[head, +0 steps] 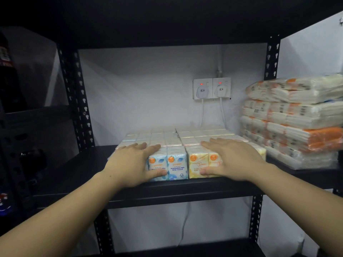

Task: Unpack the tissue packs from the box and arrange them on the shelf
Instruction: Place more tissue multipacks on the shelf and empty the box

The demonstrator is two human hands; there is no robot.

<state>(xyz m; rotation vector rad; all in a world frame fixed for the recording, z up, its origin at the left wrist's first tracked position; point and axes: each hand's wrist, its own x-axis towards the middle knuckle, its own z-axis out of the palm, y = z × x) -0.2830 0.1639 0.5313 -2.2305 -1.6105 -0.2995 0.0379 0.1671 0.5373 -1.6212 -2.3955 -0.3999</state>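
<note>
Two blocks of mini tissue packs stand side by side on the black shelf [78, 175]. The blue tissue packs [176, 166] are on the left and the yellow tissue packs [197, 164] on the right, several rows deep toward the wall. My left hand [130, 164] lies flat over the front left corner of the blue block, its thumb pressed along the front face. Over the yellow block rests my right hand [233, 160], fingers straight on top, thumb against the front. No box is in view.
A tall stack of orange and white tissue bundles [293, 123] fills the shelf's right end. Two wall sockets [211, 88] with plugs and hanging cables sit behind the packs. Black slotted uprights [78, 101] frame the bay. Dark items stand on the left shelving.
</note>
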